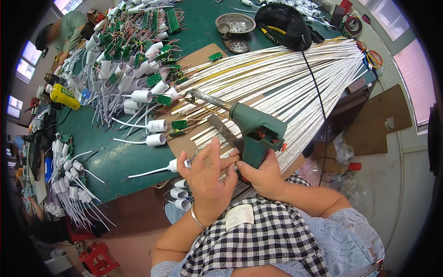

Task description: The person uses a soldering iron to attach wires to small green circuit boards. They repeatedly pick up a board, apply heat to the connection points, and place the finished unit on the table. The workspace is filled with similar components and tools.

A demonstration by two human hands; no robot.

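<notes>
On the table (120, 161), bowl (240, 33) and dish (236, 52) of silvery bits (238, 26), left hand (210, 184) spread, right hand (267, 177) gripping soldering gun (247, 117)

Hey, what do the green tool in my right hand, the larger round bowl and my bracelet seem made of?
Green tool: probably moulded plastic, satin, judging by its even colour and rounded edges; its barrel looks like worn metal, grey and blotchy. Larger bowl: likely metal, dull grey with some shine. Bracelet: likely polished metal, silvery with bright highlights.

Left hand (210, 177), fingers (214, 154) spread; right hand (265, 179) curled in grip; forearms (309, 197) angled inward.
</notes>
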